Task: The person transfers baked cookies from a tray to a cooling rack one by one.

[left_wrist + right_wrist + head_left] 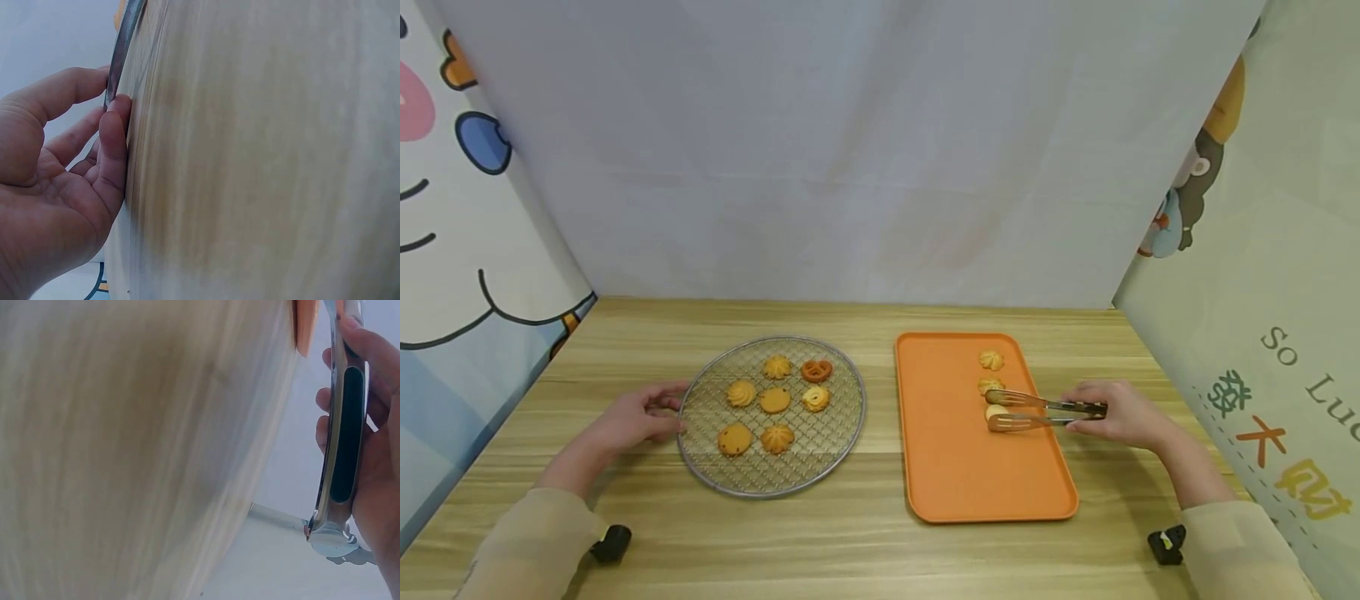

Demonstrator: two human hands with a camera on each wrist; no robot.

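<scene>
Across the foot of the scene runs a pale, wood-grained worktop [790, 550], its far edge meeting a plain, whitish cloth backdrop [850, 167] with soft vertical folds. Over on the left, it's a white-and-blue cartoon-printed panel [445, 250], sporting a black-outlined blue oval [484, 142] and a pink round patch [411, 102] at the frame's edge. And on the right, a pale greenish printed panel [1262, 267]: grey "So" lettering [1279, 345] slanting down, then green, red and yellow characters [1262, 438] beside a dashed line!
</scene>
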